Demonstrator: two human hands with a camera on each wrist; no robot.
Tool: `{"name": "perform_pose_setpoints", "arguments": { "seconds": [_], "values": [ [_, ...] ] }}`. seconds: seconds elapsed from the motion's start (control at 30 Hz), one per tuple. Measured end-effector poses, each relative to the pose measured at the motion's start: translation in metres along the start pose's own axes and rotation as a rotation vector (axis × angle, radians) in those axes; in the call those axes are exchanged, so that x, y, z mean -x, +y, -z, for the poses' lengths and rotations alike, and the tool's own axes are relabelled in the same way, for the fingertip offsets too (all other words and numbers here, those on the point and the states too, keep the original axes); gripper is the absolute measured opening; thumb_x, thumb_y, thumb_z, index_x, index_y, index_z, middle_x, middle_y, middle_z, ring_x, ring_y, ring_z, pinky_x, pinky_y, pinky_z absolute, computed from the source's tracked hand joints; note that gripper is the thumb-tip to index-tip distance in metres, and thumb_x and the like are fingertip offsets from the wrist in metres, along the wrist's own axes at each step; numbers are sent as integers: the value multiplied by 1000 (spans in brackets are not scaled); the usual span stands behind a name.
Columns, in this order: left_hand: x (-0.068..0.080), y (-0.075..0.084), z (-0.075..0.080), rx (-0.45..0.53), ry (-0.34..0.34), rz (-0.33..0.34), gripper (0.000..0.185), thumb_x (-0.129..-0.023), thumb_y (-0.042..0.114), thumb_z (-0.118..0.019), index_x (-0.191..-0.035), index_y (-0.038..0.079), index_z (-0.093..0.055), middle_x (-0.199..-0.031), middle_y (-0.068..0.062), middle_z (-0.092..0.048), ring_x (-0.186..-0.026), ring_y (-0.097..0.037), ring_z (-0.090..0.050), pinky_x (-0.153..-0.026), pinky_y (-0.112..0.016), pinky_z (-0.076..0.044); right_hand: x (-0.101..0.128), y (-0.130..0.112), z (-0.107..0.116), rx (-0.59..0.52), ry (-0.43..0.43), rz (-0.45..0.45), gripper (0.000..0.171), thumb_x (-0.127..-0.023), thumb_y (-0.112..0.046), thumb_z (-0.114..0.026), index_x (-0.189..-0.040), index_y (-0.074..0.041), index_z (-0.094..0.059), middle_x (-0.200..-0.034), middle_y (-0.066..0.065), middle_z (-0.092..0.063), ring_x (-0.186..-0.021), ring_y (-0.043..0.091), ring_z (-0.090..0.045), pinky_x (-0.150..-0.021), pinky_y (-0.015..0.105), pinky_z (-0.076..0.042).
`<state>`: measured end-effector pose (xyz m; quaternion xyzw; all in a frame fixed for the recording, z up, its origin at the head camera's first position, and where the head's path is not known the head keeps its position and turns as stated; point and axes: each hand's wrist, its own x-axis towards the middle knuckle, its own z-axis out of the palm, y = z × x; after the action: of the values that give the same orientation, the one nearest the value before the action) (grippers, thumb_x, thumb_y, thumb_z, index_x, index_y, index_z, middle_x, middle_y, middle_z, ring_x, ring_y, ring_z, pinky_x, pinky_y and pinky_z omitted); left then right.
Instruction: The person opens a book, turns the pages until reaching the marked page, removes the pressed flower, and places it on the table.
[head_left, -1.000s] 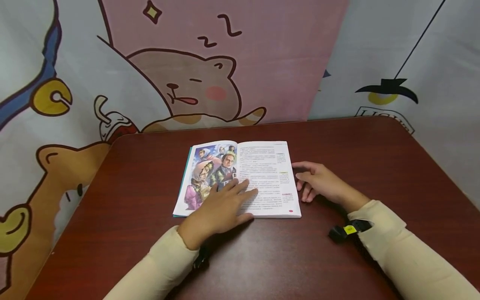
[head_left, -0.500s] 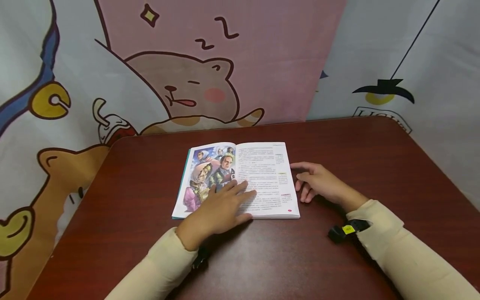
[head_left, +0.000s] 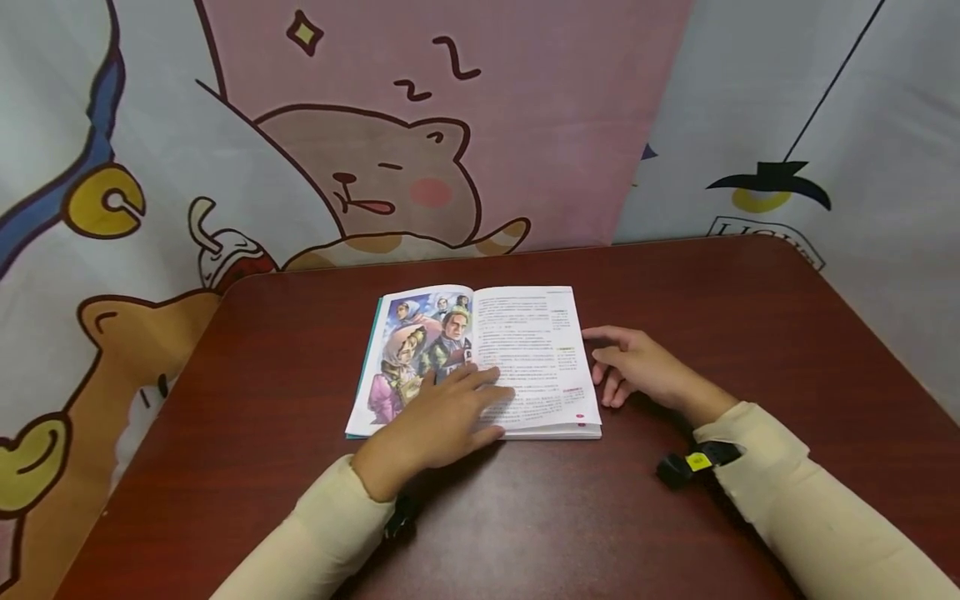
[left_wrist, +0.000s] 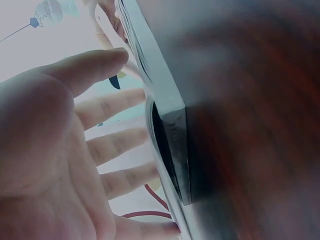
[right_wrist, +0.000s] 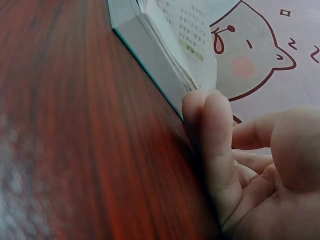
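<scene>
An open book (head_left: 528, 333) lies on the table, a colour picture of several people on its left page and printed text on its right. My left hand (head_left: 438, 421) rests spread over the lower middle, with fingers across the inner part of the text page. In the left wrist view the left hand (left_wrist: 60, 135) has its fingers extended against the pages, beside the book's spine end (left_wrist: 172, 130). My right hand (head_left: 637, 367) is at the book's right edge, index finger reaching to the page edge. In the right wrist view, fingertips of the right hand (right_wrist: 240, 165) touch the page edges (right_wrist: 175, 65). The top page's lower right corner stands slightly raised.
The dark red wooden table (head_left: 262, 392) extends around the book. Behind it hangs a cloth (head_left: 570, 125) printed with cartoon animals. A black wrist device (head_left: 678, 468) with a yellow label sits under the right wrist.
The lower right corner of the top page has lifted and shifted slightly, baring a strip of the page below. Both hands have stayed in about the same place.
</scene>
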<state>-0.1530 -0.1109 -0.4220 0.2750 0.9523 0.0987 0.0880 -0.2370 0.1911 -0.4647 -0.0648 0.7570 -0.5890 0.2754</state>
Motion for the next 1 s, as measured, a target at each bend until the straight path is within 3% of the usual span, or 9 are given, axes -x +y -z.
{"name": "perform_pose_setpoints", "arguments": {
  "seconds": [0.5, 1.0],
  "values": [
    [-1, -2, 0, -27, 45, -47, 34, -97, 37, -64, -129, 28, -66, -148, 0, -54, -138, -26, -48, -109, -68, -33, -2, 2, -1, -11, -6, 3, 52, -103, -9, -42, -154, -4, -30, -78, 10, -60, -52, 19, -64, -50, 35, -56],
    [-2, -2, -1, -23, 80, -79, 32, -93, 28, -65, -125, 27, -67, -144, -1, -57, -135, -26, -51, -108, -68, -35, 0, 0, -1, 18, 6, 12, 53, -103, -10, -42, -153, -4, -30, -81, 13, -60, -53, 20, -64, -51, 36, -56]
  ]
}}
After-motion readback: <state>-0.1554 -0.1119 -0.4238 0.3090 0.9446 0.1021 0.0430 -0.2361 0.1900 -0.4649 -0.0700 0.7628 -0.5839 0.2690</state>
